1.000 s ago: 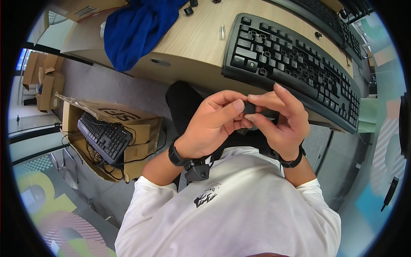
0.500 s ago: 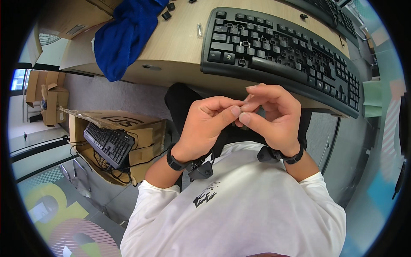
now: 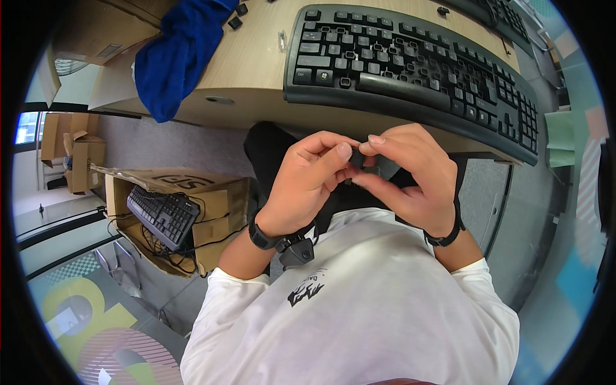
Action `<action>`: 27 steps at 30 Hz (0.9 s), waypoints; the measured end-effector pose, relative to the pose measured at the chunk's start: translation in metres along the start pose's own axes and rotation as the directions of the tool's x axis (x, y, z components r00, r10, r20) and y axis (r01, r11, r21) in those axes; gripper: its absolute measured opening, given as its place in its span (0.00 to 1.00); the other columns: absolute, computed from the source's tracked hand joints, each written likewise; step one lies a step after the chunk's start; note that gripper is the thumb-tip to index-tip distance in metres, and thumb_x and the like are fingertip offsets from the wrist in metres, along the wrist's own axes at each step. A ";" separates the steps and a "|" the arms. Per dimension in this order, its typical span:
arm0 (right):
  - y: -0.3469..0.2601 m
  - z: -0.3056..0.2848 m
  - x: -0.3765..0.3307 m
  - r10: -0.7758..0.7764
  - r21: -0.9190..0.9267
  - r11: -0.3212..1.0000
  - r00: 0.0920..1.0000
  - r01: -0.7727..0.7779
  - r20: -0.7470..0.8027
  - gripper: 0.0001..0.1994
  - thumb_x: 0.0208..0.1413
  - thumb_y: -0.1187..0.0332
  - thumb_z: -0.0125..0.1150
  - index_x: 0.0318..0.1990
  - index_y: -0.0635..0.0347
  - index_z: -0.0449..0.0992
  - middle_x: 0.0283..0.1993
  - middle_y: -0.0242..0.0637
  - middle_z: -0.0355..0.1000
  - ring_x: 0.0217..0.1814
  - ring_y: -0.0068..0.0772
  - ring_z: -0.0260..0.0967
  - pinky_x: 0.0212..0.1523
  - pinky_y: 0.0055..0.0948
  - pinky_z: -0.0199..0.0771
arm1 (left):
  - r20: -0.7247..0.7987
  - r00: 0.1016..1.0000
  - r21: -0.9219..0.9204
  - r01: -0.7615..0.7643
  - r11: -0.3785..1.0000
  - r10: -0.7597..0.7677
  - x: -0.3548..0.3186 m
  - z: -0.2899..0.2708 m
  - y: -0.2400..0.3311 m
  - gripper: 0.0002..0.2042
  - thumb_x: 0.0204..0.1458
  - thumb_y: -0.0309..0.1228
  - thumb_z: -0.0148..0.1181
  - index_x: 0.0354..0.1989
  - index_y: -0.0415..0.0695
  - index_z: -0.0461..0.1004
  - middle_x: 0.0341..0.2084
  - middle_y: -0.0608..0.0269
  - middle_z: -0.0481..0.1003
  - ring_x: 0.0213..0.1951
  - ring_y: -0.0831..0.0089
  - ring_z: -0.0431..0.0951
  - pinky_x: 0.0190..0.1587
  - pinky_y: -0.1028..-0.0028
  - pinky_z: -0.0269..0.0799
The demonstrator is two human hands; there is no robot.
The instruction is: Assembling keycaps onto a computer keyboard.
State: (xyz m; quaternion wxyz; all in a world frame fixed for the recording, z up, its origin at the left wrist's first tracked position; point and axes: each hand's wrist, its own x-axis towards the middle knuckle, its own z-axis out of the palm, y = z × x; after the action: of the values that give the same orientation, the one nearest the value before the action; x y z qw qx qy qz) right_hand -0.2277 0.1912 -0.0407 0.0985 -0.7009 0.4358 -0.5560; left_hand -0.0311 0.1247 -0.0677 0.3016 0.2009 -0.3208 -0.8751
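In front of my lap my two hands meet around a small black keycap, partly hidden by the fingers. My left hand pinches it between thumb and forefinger. From the other side, my right hand curves in, its fingertips and thumb closed on the keycap's edges. Beyond the hands, on the desk, lies a large black keyboard. Many of its keycaps are off in the middle, leaving the sockets bare, and its long space bar is in place.
A blue cloth hangs over the desk edge at the left. Loose black keycaps and a small clear piece lie on the desk. On the floor at left, an open cardboard box holds another keyboard and cables.
My fingers have shifted and the black keycap now shows between them. My right wrist has turned, and the right thumb has dropped lower. The view has moved slightly, shifting the keyboard up and left.
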 end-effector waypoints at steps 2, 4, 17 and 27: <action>-0.002 0.000 -0.004 0.117 0.069 0.991 0.993 -0.118 0.014 0.25 0.45 0.76 0.81 0.54 0.63 0.82 0.43 0.39 0.83 0.39 0.36 0.79 0.43 0.32 0.79 | -0.037 0.999 -0.020 0.019 1.000 -0.020 -0.003 0.010 -0.002 0.11 0.71 0.29 0.57 0.54 0.34 0.78 0.48 0.50 0.82 0.46 0.71 0.83 0.50 0.72 0.80; -0.007 0.000 -0.006 0.276 0.202 0.939 0.960 -0.279 0.040 0.25 0.47 0.78 0.80 0.55 0.64 0.82 0.43 0.39 0.83 0.40 0.33 0.79 0.44 0.31 0.80 | -0.070 0.997 -0.038 0.035 0.999 -0.038 -0.002 0.012 -0.001 0.11 0.71 0.30 0.59 0.53 0.34 0.78 0.47 0.51 0.82 0.45 0.72 0.82 0.49 0.72 0.80; -0.007 0.004 -0.015 0.594 0.388 0.722 0.801 -0.572 0.075 0.15 0.63 0.76 0.69 0.56 0.70 0.80 0.44 0.42 0.84 0.45 0.28 0.83 0.50 0.28 0.82 | -0.056 0.995 -0.081 0.079 0.994 -0.084 -0.003 0.002 -0.005 0.08 0.71 0.32 0.60 0.46 0.39 0.78 0.43 0.59 0.83 0.45 0.71 0.85 0.51 0.70 0.81; -0.001 0.012 -0.017 0.488 0.319 0.822 0.872 -0.471 0.030 0.15 0.54 0.77 0.76 0.49 0.67 0.84 0.44 0.41 0.83 0.44 0.29 0.82 0.48 0.27 0.81 | -0.108 0.994 -0.002 0.029 1.000 -0.030 0.001 0.001 -0.017 0.08 0.72 0.33 0.57 0.47 0.41 0.75 0.41 0.60 0.81 0.46 0.72 0.83 0.53 0.66 0.80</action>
State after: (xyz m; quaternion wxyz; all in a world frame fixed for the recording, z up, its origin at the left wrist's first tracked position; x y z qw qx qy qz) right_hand -0.2164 0.2003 -0.0563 0.3345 -0.5286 0.5056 -0.5942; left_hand -0.0389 0.1352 -0.0783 0.3055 0.2524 -0.3006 -0.8675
